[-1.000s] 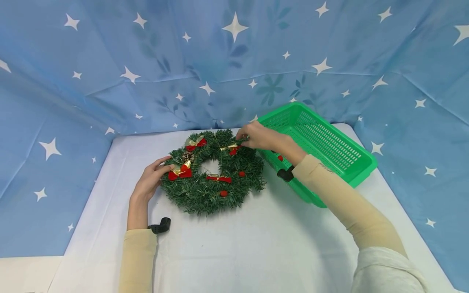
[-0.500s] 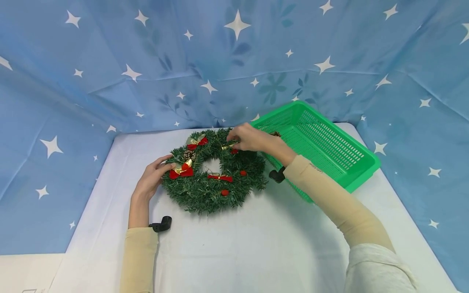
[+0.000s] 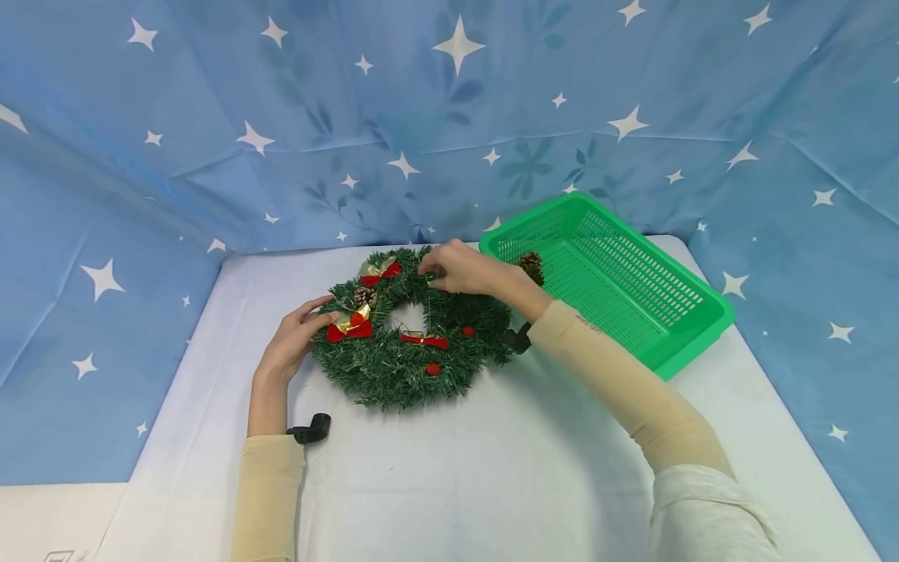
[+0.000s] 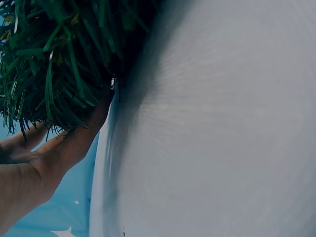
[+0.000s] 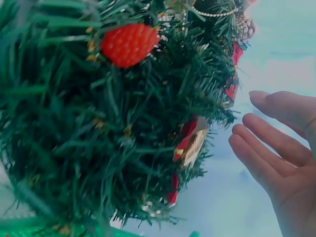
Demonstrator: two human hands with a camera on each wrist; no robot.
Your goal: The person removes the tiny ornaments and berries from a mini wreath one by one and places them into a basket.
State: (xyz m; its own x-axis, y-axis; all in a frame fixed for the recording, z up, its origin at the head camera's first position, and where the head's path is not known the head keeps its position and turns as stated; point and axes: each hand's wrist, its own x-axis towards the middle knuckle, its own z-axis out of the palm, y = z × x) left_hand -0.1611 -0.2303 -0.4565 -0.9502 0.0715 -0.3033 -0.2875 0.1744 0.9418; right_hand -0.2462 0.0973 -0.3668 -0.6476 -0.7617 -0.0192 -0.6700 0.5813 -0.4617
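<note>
A green Christmas wreath (image 3: 393,375) lies on the white-covered table, trimmed with red and gold bows (image 3: 350,328), a pinecone (image 3: 365,297) and red strawberry-like ornaments (image 5: 129,45). My left hand (image 3: 288,343) grips its left edge, thumb on top near a bow; in the left wrist view the fingers (image 4: 79,140) go in under the greenery. Over the wreath's upper right part hovers my right hand (image 3: 460,268). In the right wrist view its fingers (image 5: 261,153) are loosely extended, thumb apart from them, with nothing held and a gap to the branches.
A green perforated plastic basket (image 3: 702,328) stands at the right, close to the wreath. Inside its left end is a brown pinecone (image 3: 531,267). Blue star-patterned cloth (image 3: 393,94) hangs behind and at both sides of the table (image 3: 449,484).
My right hand has moved left across the top of the wreath, uncovering the pinecone in the basket. The left hand keeps its grip in the same place.
</note>
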